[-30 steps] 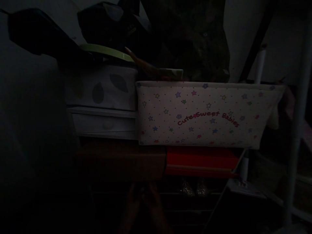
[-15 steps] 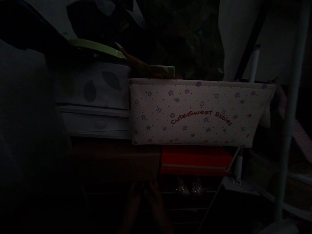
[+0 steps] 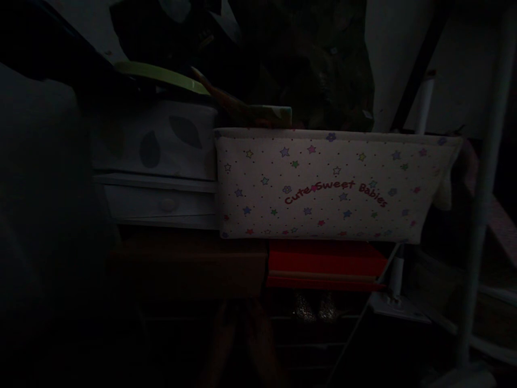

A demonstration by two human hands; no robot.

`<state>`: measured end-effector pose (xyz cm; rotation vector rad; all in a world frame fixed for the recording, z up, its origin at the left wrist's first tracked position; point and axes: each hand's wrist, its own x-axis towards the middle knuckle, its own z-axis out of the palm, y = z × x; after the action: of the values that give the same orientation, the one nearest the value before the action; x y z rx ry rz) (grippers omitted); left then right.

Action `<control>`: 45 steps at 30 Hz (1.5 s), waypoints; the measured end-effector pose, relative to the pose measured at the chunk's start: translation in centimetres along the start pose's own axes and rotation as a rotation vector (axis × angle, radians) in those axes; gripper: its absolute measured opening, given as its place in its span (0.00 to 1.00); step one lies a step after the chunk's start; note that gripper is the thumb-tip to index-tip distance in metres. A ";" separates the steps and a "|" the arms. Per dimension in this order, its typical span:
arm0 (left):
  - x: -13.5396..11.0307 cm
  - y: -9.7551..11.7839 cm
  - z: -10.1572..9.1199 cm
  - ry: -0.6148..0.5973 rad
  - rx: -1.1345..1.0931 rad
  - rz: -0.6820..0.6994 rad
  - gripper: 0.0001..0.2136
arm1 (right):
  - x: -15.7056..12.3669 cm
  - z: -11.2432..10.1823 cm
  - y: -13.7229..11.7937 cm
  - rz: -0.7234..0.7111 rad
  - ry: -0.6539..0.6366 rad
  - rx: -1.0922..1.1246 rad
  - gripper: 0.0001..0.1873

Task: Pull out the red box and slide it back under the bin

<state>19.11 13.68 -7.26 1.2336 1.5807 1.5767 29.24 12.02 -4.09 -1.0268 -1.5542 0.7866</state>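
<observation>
The scene is very dark. Low in the middle, two dim brownish shapes rise side by side; they seem to be my left hand [image 3: 222, 345] and my right hand [image 3: 260, 345], close together, with no fingers discernible. Nothing can be seen in them. Above them sit a dark brown box [image 3: 189, 267] and a red box [image 3: 327, 264]. On top of these rests a long white fabric bin [image 3: 335, 186] printed with coloured stars and the words "Cute Sweet Babies".
Left of the bin is a white leaf-patterned box [image 3: 157, 143] over a small white drawer [image 3: 161, 205], with a green lid [image 3: 161, 75] on top. Dark clothing [image 3: 315, 59] hangs behind. Glittery shoes [image 3: 315, 307] sit below the red box. A white pole [image 3: 480, 215] stands right.
The view has drifted slightly, so the boxes and bin sit a little further left and higher than a second ago. The dim shapes at the bottom stay in about the same place.
</observation>
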 end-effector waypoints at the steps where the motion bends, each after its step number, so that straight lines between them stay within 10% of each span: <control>1: 0.1 0.0 -0.3 -0.001 0.011 -0.003 0.12 | 0.0 -0.2 0.0 -0.003 0.045 -0.024 0.20; 9: 1.0 -0.2 -1.2 0.012 0.073 -0.072 0.16 | 1.7 -3.5 1.6 0.095 0.491 -0.194 0.19; 18: 1.1 -0.4 0.2 -0.035 0.060 -0.050 0.24 | 1.8 -2.5 5.3 0.201 0.262 -0.002 0.37; 37: 0.7 -0.7 1.7 0.025 0.145 0.000 0.21 | 1.8 -3.6 4.3 0.167 0.158 -0.026 0.33; 45: -0.4 1.8 0.8 0.161 0.258 0.079 0.21 | 2.1 -10.6 2.1 0.182 0.331 -0.598 0.23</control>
<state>20.32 13.42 -5.72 1.3456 1.9072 1.5928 39.89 14.50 -2.78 -1.6599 -1.4433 0.2377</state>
